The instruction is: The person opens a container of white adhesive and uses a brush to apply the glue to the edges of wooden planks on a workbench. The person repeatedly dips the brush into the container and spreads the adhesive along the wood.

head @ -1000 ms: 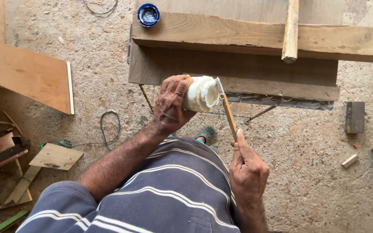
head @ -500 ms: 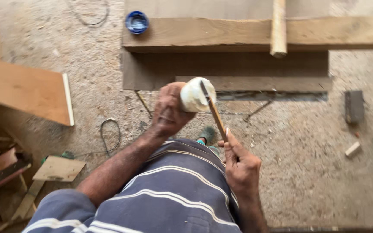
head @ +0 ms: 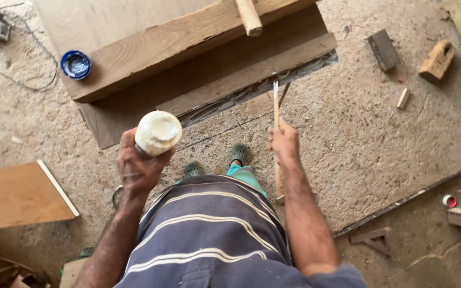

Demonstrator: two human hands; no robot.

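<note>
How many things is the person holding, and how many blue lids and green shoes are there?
White jar in the left hand: 1
Thin wooden stick in the right hand: 1
Blue lid: 1
Green shoes: 2
Total: 5

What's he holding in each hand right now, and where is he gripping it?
The left hand grips a white plastic jar around its body, open mouth up. The right hand holds a thin wooden stick about midway along, white-smeared tip pointing away.

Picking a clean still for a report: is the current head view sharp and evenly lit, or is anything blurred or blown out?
Head view: mostly sharp, soft daylight, no hard shadows; the white jar in the left hand is nearly blown out; the stick in the right hand reads crisp.
</note>
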